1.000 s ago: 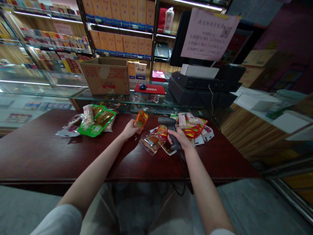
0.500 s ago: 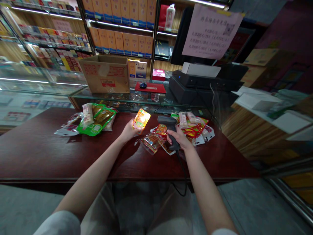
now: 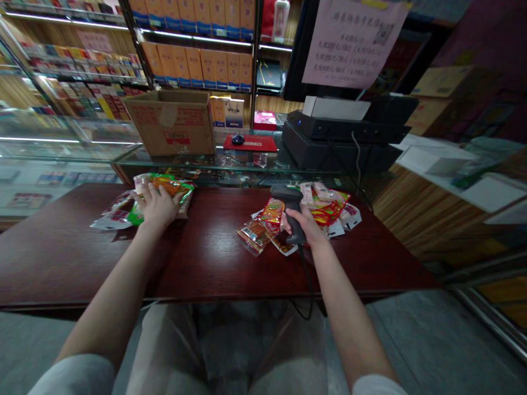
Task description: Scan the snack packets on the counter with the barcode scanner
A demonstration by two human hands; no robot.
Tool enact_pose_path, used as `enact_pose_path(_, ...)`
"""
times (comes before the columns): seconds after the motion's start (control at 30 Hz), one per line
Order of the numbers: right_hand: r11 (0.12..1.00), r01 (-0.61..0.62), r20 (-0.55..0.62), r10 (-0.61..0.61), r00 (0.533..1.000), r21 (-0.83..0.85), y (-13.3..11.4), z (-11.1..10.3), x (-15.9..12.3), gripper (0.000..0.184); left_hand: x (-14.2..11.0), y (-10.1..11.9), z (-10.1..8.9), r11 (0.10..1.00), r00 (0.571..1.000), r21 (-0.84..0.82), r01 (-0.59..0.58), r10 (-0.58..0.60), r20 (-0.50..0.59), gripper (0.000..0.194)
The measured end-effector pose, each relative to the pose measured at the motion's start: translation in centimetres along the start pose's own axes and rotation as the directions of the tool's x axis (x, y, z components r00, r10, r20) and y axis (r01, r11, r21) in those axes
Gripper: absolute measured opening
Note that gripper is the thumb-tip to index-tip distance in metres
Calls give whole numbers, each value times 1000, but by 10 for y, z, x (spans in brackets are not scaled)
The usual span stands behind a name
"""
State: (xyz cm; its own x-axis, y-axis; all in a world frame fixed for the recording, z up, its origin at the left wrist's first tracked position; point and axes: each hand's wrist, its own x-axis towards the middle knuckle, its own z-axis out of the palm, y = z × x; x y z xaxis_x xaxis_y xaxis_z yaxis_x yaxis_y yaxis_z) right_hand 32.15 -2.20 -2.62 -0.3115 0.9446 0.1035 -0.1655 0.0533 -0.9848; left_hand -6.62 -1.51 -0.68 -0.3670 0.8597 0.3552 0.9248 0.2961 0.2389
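Standing along the back of a shop, tall shelves [image 3: 193, 35] are filled with yellow boxes, and a glass counter [image 3: 247, 164] is set in front of them. On this glass, a cardboard box [image 3: 168, 123] is placed at the left, a red mat [image 3: 255, 144] with a computer mouse [image 3: 237, 139] in the middle, and a black printer [image 3: 341, 142] at the right, below a paper notice [image 3: 349, 44]. Nearer to the body, a dark red worktop [image 3: 206, 258] is spread across the view, and two groups are laid on it, well apart.

The left group of snack packets [image 3: 181, 189] is pressed by the left grip [image 3: 157, 207]: this hand is held open, palm down, with the fingers spread, and nothing is seen closed inside it. By the right grip [image 3: 304, 222], a black barcode scanner [image 3: 293, 211] is held closed around its handle, and the scanner head is tilted away from the body and a little to the left. Its cable [image 3: 307, 280] is hanging over the worktop edge. The right group of snack packets [image 3: 329, 204] is lying just beyond this hand, and a flat packet [image 3: 254, 236] is lying just to its left, with the long side slanted. Both are nearer to the right hand than to the left hand.
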Motion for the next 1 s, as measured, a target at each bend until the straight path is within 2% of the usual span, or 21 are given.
enact_pose_path(0.07,1000,-2,-5,2,1000,-2,1,-1,0,25,-13,20,7,987,989,-74,-143,140,-46,63)
enact_pose_path(0.13,1000,-13,-16,13,1000,4,1,-1,1,26,-30,49,14,930,937,-207,-305,332,111,61)
enact_pose_path(0.2,1000,-25,-32,26,999,17,1,-2,1,27,-48,82,23,890,842,-302,-341,433,323,61)
enact_pose_path(0.27,999,-28,-42,29,999,30,1,-2,1,27,-63,111,31,861,698,-335,-382,506,506,58)
enact_pose_path(0.37,999,-22,-24,22,999,24,2,-3,2,26,-76,139,40,863,672,-300,-408,505,542,56)
enact_pose_path(0.47,1000,-19,-17,19,1000,23,3,-4,2,25,-75,146,43,883,650,-320,-344,470,597,54)
enact_pose_path(0.53,999,-24,-29,25,999,35,2,-4,2,25,-68,139,42,889,678,-351,-293,452,580,53)
enact_pose_path(0.63,999,-44,-30,45,999,31,-1,-2,1,26,-54,119,34,888,784,-404,-219,406,470,48)
enact_pose_path(0.73,999,-41,-11,41,999,19,-2,-1,1,27,-36,96,25,870,900,-465,-167,327,289,50)
enact_pose_path(0.8,999,-30,-8,30,1000,28,-1,-1,1,27,-25,85,25,821,951,-555,-134,264,162,57)
enact_pose_path(0.87,999,-29,-6,29,1000,44,1,0,1,28,-18,79,33,721,967,-685,-106,234,97,66)
enact_pose_path(1.0,997,-55,35,53,998,56,3,3,0,31,-19,79,62,467,960,-881,-69,272,69,77)
